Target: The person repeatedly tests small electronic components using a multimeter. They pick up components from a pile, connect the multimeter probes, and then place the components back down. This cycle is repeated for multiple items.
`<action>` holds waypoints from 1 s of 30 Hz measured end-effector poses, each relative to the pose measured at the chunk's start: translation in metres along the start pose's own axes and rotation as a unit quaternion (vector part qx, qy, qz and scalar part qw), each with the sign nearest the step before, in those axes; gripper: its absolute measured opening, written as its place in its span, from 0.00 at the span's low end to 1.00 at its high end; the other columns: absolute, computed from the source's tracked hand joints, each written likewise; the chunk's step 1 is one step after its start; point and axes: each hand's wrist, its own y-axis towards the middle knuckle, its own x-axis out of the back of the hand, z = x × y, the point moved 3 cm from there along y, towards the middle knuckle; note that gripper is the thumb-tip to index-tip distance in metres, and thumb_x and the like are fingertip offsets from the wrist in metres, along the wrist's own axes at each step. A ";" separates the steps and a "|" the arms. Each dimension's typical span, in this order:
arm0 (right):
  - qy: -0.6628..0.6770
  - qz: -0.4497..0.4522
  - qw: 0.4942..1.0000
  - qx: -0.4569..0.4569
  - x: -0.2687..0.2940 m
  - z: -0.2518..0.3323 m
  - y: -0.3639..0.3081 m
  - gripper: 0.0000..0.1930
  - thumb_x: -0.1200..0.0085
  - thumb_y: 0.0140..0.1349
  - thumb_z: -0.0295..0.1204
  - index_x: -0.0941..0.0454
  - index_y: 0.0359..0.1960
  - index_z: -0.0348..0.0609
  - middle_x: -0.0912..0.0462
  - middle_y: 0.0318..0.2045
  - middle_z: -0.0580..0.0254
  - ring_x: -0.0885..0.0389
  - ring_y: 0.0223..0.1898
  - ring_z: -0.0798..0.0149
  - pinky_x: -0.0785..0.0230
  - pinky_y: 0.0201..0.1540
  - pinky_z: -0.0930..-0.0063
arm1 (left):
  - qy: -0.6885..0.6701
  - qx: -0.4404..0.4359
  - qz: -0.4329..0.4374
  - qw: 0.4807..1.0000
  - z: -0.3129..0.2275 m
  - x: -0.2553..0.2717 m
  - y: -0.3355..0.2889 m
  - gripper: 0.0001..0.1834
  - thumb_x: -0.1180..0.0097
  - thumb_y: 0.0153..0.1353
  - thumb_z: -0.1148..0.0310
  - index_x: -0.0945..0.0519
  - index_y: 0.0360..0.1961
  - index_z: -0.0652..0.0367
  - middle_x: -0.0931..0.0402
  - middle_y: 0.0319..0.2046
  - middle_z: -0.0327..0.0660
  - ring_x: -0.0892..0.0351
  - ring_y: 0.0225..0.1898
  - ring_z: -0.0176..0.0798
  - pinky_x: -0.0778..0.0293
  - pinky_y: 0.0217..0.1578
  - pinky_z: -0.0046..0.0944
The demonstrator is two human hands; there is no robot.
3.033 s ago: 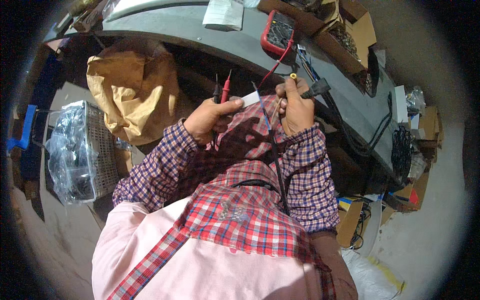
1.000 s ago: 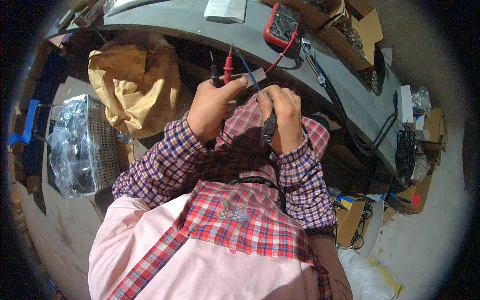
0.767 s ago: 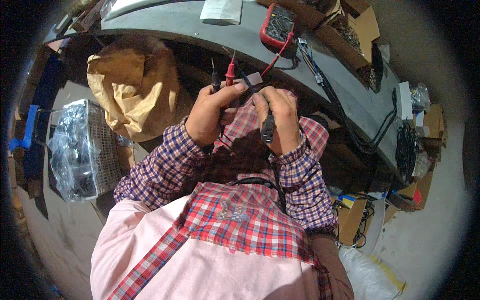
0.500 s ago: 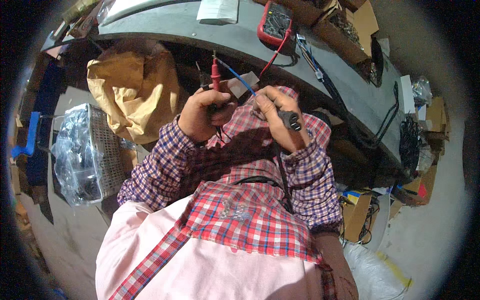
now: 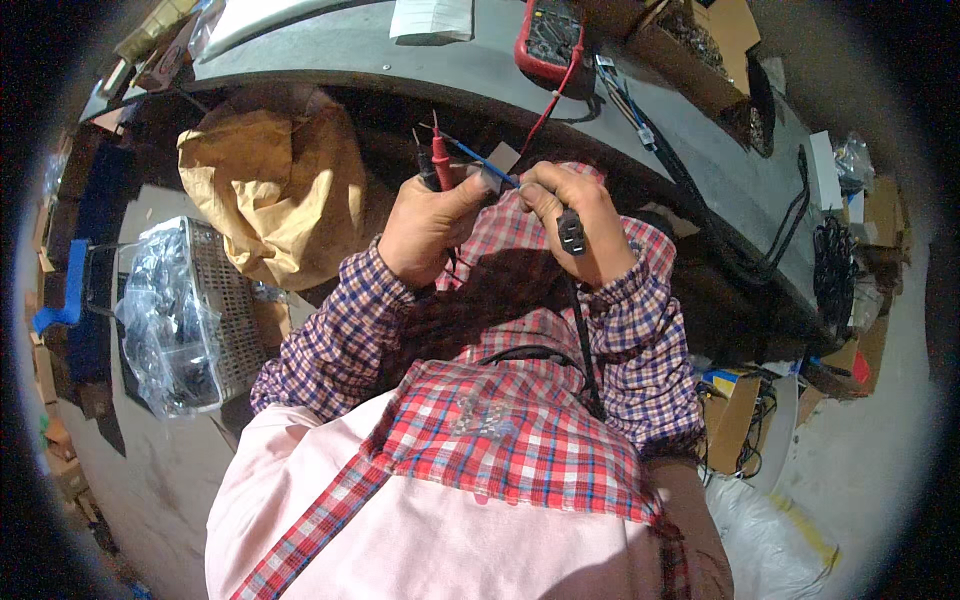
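My left hand (image 5: 430, 222) is closed around two test probes. The red probe (image 5: 441, 160) and the black probe (image 5: 423, 163) stand side by side, metal tips pointing away from me. Between thumb and fingers my right hand (image 5: 588, 212) pinches a blue wire (image 5: 478, 158), whose far end reaches the red probe's tip; whether they touch I cannot tell. A black cord connector (image 5: 571, 236) with slots in its face sits against the right palm. A pale tag (image 5: 503, 163) shows between the hands. On the bench, a red multimeter (image 5: 548, 45) has a red lead running down toward my hands.
The grey bench (image 5: 440, 62) curves across the far side, with a black cable bundle (image 5: 668, 172) along its edge. Cardboard boxes (image 5: 690, 60) stand at its far right. A brown paper sack (image 5: 275, 190) and a bag-covered plastic crate (image 5: 225, 290) are at my left.
The black probe has come upright, close beside the red one. My left thumb now reaches toward the blue wire. The black connector has tilted, its slotted face pointing more toward me.
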 end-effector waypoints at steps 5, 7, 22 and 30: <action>-0.067 -0.003 0.997 0.043 0.002 0.005 0.002 0.09 0.51 0.64 0.30 0.26 0.31 0.36 0.24 0.23 0.53 0.23 0.30 0.53 0.33 0.35 0.65 | -0.016 -0.025 -0.028 0.999 0.009 0.001 0.007 0.08 0.39 0.60 0.64 0.25 0.29 0.54 0.34 0.18 0.26 0.43 0.15 0.21 0.49 0.16 0.25; -0.077 0.000 0.995 0.059 0.003 0.007 0.003 0.09 0.51 0.63 0.30 0.26 0.30 0.36 0.24 0.24 0.52 0.24 0.29 0.53 0.33 0.35 0.65 | -0.017 -0.037 -0.032 0.999 0.012 0.003 0.008 0.07 0.39 0.60 0.64 0.23 0.31 0.55 0.32 0.19 0.26 0.41 0.16 0.21 0.48 0.16 0.25; -0.095 0.000 0.994 0.062 0.004 0.006 0.004 0.08 0.48 0.60 0.31 0.28 0.28 0.39 0.28 0.22 0.49 0.28 0.28 0.48 0.39 0.32 0.60 | -0.048 -0.047 -0.034 0.997 0.017 0.003 0.011 0.10 0.40 0.61 0.62 0.25 0.29 0.55 0.34 0.18 0.27 0.42 0.16 0.22 0.49 0.17 0.27; -0.110 0.000 0.992 0.067 0.002 0.004 0.004 0.08 0.47 0.59 0.31 0.27 0.28 0.40 0.28 0.22 0.49 0.27 0.29 0.47 0.39 0.32 0.57 | -0.036 -0.056 -0.040 0.997 0.011 -0.001 0.010 0.08 0.39 0.60 0.65 0.24 0.30 0.56 0.34 0.18 0.26 0.42 0.16 0.22 0.48 0.17 0.26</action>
